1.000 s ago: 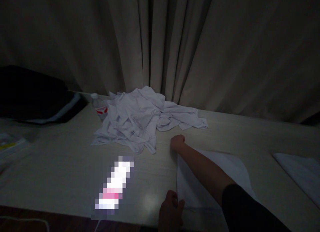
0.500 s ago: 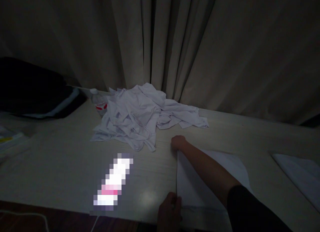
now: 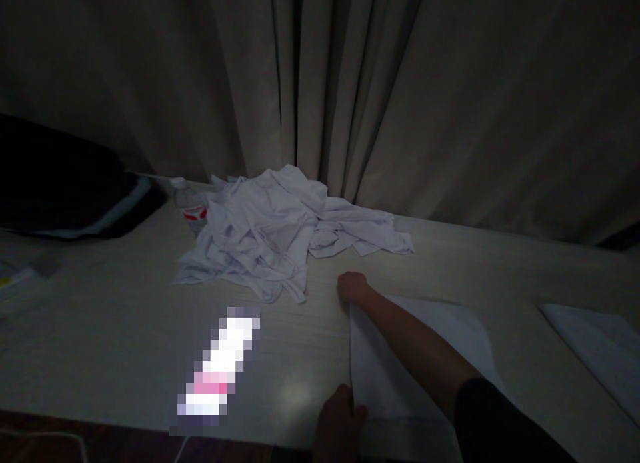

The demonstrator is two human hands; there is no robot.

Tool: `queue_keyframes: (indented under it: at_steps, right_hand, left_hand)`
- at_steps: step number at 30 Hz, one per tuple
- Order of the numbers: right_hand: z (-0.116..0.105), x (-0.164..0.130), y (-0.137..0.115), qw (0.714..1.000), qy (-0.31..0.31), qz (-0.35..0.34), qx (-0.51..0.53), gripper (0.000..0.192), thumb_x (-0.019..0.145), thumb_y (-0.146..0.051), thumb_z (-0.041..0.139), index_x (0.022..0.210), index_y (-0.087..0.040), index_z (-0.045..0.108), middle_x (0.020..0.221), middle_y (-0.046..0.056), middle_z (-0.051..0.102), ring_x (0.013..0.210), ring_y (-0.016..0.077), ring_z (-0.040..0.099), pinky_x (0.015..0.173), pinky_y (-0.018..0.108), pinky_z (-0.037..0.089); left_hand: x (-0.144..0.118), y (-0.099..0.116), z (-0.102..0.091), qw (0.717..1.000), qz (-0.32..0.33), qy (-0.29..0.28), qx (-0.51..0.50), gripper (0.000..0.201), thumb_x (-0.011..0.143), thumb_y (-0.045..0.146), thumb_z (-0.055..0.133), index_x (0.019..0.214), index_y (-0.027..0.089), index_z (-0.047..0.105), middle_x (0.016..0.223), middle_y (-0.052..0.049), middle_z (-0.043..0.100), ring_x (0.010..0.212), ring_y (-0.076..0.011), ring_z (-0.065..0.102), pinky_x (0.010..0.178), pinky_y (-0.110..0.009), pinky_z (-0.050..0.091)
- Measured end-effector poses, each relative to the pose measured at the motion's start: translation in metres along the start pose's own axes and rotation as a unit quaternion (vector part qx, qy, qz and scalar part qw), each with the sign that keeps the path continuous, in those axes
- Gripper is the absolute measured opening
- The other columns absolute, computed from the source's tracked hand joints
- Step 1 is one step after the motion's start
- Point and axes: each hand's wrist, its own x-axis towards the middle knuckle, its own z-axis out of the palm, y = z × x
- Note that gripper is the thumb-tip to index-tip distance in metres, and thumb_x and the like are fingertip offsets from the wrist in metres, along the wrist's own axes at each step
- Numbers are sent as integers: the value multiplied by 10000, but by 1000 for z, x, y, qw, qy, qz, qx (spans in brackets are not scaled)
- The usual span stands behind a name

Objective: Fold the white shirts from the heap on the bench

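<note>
A white cloth (image 3: 383,376) lies flat and folded on the table, its left edge running between my two hands. My right hand (image 3: 353,288) reaches across it with the fingers closed at the far left corner. At the near left corner is my left hand (image 3: 340,423), thumb and fingers closed about the cloth's edge. Dim light and the hands themselves hide the exact grip at both corners. The right forearm covers part of the cloth's middle.
A crumpled heap of white cloth (image 3: 265,230) sits by the curtain (image 3: 200,83), beside a plastic bottle (image 3: 193,213). A blurred-out bright device (image 3: 217,370) lies at front left with a cable. Another folded white cloth (image 3: 595,336) lies right; a dark bag-like item (image 3: 60,183) stands left.
The whole view has shifted slightly, so things appear a little further left. Both hands stay at the cloth's left corners, with the left hand's fingers slightly changed in pose.
</note>
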Motion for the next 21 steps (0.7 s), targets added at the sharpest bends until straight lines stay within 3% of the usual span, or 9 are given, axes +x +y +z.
queue_keyframes:
  at_steps: [8, 14, 21]
  right_hand:
    - [5, 3, 15, 998, 20, 19, 59, 367, 665, -199, 700, 1024, -124, 677, 1043, 165, 689, 945, 267, 657, 749, 314, 514]
    - [9, -2, 48, 989, 61, 17, 135, 265, 856, -262, 486, 1007, -178, 687, 1056, 87, 697, 934, 170, 645, 762, 226, 458]
    - [27, -16, 62, 977, 71, -20, 198, 289, 890, -293, 464, 967, -164, 712, 1038, 74, 708, 916, 157, 637, 758, 215, 432]
  left_hand:
    - [0, 9, -12, 995, -23, -34, 92, 166, 839, 216, 428, 961, 170, 530, 993, -94, 644, 958, -181, 580, 796, -266, 396]
    - [0, 4, -15, 1000, -12, -6, 8, 302, 873, 422, 387, 841, 194, 583, 869, -103, 666, 899, -232, 605, 801, -336, 417]
    - [-2, -6, -8, 1000, -8, -10, -28, 307, 893, 338, 317, 729, 210, 542, 720, -48, 639, 744, -182, 619, 711, -300, 424]
